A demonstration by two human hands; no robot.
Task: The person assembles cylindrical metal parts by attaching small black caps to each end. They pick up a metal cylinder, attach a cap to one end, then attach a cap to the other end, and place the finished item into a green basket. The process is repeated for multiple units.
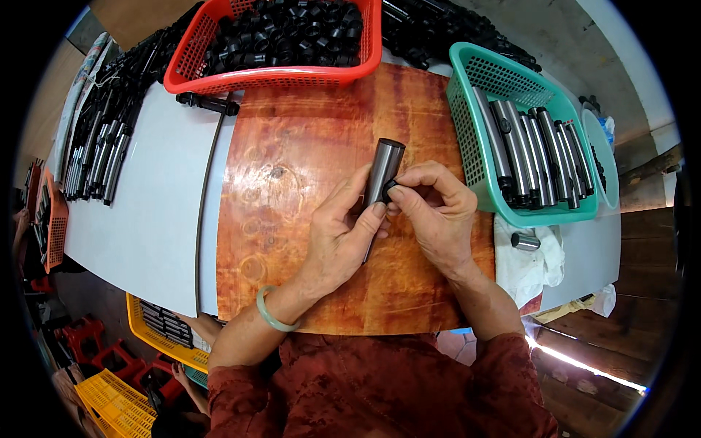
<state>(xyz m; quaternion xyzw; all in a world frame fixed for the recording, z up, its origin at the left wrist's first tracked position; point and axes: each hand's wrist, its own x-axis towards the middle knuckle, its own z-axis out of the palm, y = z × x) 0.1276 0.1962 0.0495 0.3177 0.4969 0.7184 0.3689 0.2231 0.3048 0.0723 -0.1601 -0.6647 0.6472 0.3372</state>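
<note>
A silver-grey metal tube (pixel 386 162) with a dark upper end stands tilted over the wooden board (pixel 255 182). My left hand (pixel 337 232) is wrapped round its lower part, thumb across the front. My right hand (pixel 438 208) pinches a small black part (pixel 390 190) between thumb and fingertips and presses it against the tube's side. Most of that small part is hidden by the fingertips, so its exact kind does not show. The tube's lower end shows only as a thin strip below my left hand.
A red basket (pixel 277 79) of black rings stands at the back; a green basket (pixel 537 219) with several similar tubes (pixel 522 153) is at right. Near it, a short metal piece (pixel 526 241) lies on a white cloth (pixel 529 274). Dark tubes (pixel 102 153) pile at left; another person's arm (pixel 191 387) shows lower left.
</note>
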